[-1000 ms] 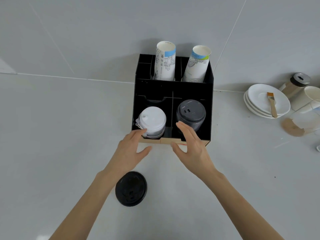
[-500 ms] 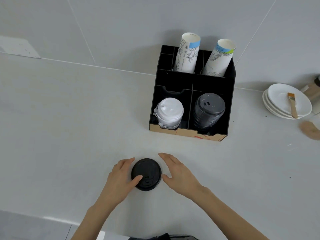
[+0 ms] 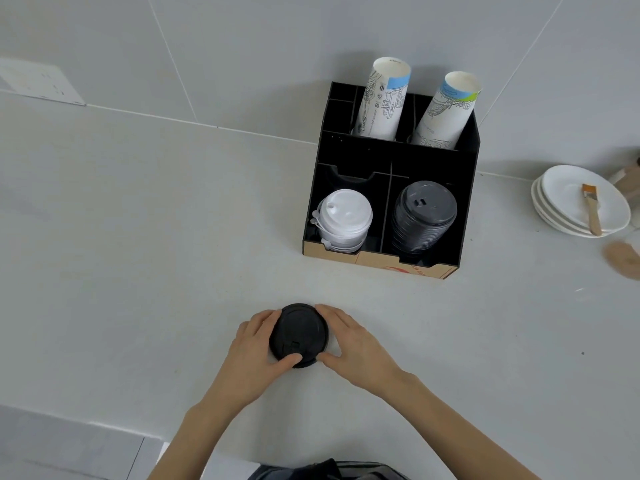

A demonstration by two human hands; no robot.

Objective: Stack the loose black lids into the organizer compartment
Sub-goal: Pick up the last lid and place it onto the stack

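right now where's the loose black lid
In the head view the loose black lid lies flat on the counter, low and centre, between the left hand and right hand, in front of the organizer.

1. The pale grey countertop [image 3: 145, 258] lies bare between the loose round black plastic lid [image 3: 299, 336] and the black compartmented organizer box [image 3: 465, 188], leaving an open lane to the box front.
2. The left hand [image 3: 258, 344] and right hand [image 3: 355, 344] flank the lid, closing off both its sides.
3. A tall stack of dark grey ribbed lids [image 3: 423, 216] fills the front right compartment; only the top is reachable.
4. A stack of white plastic lids [image 3: 343, 220] occupies the front left compartment.
5. Two tall printed paper cup stacks [image 3: 382, 98] rise behind, blocking any approach from the rear.
6. White stacked saucers [image 3: 561, 206] crowd the counter's right side.
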